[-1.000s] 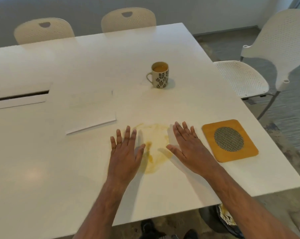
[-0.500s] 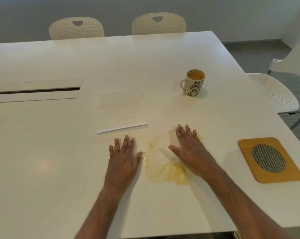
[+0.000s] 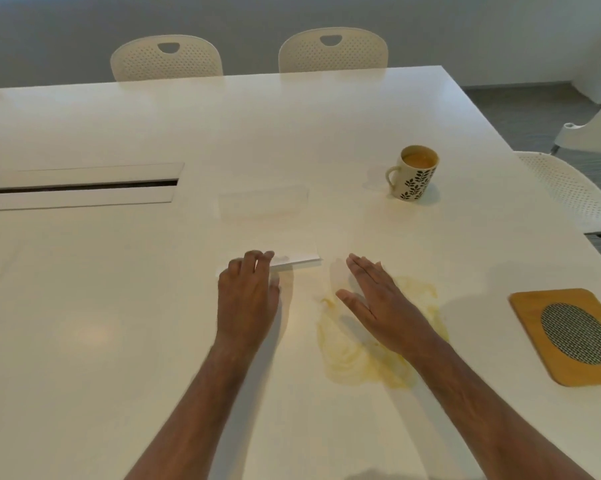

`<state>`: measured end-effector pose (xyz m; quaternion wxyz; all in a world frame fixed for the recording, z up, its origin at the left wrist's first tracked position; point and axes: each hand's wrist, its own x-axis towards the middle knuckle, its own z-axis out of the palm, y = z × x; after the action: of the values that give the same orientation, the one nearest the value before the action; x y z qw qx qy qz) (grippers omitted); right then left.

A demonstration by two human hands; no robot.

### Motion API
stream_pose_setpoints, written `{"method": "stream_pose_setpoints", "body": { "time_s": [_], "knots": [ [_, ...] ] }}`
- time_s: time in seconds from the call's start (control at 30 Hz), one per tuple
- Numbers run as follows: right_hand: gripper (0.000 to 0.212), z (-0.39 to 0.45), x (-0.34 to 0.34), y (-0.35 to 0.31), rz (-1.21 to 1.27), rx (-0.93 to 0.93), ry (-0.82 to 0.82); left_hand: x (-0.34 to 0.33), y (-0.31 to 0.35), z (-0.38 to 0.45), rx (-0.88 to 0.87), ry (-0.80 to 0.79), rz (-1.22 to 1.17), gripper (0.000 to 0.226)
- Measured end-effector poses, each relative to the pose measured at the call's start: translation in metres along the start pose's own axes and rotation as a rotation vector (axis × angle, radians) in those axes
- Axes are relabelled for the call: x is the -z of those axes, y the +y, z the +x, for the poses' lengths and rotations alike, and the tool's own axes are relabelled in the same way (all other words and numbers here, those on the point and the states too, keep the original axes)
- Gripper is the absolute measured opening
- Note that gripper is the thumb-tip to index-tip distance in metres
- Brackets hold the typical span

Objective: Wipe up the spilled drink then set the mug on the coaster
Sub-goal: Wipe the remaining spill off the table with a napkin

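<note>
A pale yellow spill (image 3: 347, 358) spreads on the white table (image 3: 119, 323) in front of me. My right hand (image 3: 378, 303) hovers flat over the spill, fingers straight, holding nothing. My left hand (image 3: 247, 296) is to its left, with bent fingertips on the near edge of a white folded napkin (image 3: 268, 230). I see no firm grip on the napkin. A cream mug (image 3: 415, 178) with black leaf prints, full of tan drink, stands upright farther back on the right. A wooden coaster (image 3: 534, 306) with a woven oval insert lies near the right edge.
A long cable slot (image 3: 81, 187) is set into the table at the left. Two cream chairs (image 3: 167, 60) (image 3: 332, 50) stand at the far side, and another chair (image 3: 569, 188) at the right. The table's right edge runs just past the coaster.
My left hand moved forward from the bare table to the napkin's near edge and bent its fingers. My right hand stays flat over the spill. The view shifted left.
</note>
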<state>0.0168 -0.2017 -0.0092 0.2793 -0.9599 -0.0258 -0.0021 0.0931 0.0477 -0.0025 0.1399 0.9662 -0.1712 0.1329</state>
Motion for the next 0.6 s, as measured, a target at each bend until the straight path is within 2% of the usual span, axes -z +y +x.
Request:
{"method": "stream_pose_setpoints", "body": {
  "time_s": [0.07,0.23,0.37,0.5,0.6],
  "knots": [
    [0.080,0.003,0.000,-0.003,0.052,0.006,0.018,-0.001,-0.001,0.013,-0.010,-0.044,0.042,0.047],
    [0.064,0.011,0.007,-0.006,0.109,0.022,0.027,-0.007,0.001,0.037,0.003,-0.121,0.139,0.021],
    [0.057,0.019,0.011,-0.005,0.181,0.018,0.033,-0.005,0.002,0.047,0.018,-0.079,0.142,0.016],
    [0.053,0.030,0.011,-0.008,0.365,-0.057,0.023,0.006,0.007,0.056,0.104,-0.001,-0.013,0.018],
    [0.055,0.042,0.009,-0.016,0.676,-0.160,-0.033,0.019,0.016,0.062,0.185,0.041,-0.175,0.020]
  ]
}}
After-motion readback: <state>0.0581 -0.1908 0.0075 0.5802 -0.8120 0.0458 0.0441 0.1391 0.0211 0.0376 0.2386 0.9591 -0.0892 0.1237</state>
